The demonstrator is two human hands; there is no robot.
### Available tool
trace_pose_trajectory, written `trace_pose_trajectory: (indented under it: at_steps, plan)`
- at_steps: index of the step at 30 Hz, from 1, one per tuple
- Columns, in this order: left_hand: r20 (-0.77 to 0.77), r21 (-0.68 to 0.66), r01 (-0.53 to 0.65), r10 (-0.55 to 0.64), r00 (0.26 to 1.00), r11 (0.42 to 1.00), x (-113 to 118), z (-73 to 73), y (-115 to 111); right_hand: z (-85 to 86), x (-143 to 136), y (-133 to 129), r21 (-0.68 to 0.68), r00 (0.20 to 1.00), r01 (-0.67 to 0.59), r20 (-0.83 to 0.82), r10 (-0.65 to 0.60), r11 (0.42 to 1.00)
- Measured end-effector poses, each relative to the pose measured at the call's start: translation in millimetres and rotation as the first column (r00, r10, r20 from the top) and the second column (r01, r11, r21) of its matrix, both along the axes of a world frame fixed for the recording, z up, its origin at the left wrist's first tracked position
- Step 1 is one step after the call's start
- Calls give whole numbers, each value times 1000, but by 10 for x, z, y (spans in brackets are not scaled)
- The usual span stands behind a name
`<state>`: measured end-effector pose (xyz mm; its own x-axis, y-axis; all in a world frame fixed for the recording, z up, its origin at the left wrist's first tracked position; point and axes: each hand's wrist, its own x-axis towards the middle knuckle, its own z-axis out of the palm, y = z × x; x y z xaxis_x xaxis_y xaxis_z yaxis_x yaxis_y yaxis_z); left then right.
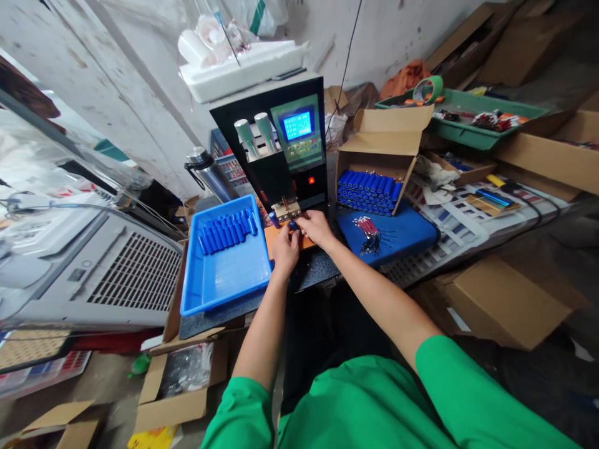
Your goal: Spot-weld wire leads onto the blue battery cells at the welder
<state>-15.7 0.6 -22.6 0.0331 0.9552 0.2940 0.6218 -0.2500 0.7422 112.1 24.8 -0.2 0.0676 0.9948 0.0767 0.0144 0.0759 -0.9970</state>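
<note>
A blue cylindrical battery cell is in the fingers of my left hand, under the pins of a black spot welder with a lit blue screen. My right hand is closed beside the cell, fingertips at its right side; what they pinch is too small to make out. Another blue cell stands just left of the pins. Both hands are over an orange board. To the right, a bundle of red and black wire leads lies on a blue pad.
A blue tray at left holds several cells. An open cardboard box at right is stacked with blue cells. A steel flask stands behind the tray. Farther right is a green tray with wires and tape.
</note>
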Motion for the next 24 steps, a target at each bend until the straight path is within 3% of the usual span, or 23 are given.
trace_pose_trajectory:
  at_steps: [11,24]
  plan:
    - [-51,7,-14,15,999,1000,7,18,-24,148,-67,-31,-134,991,4,-130,-21,991]
    - [-35,-12,-19,19,999,1000,5,14,-31,165,-69,-42,-156,986,-1,-163,-25,988]
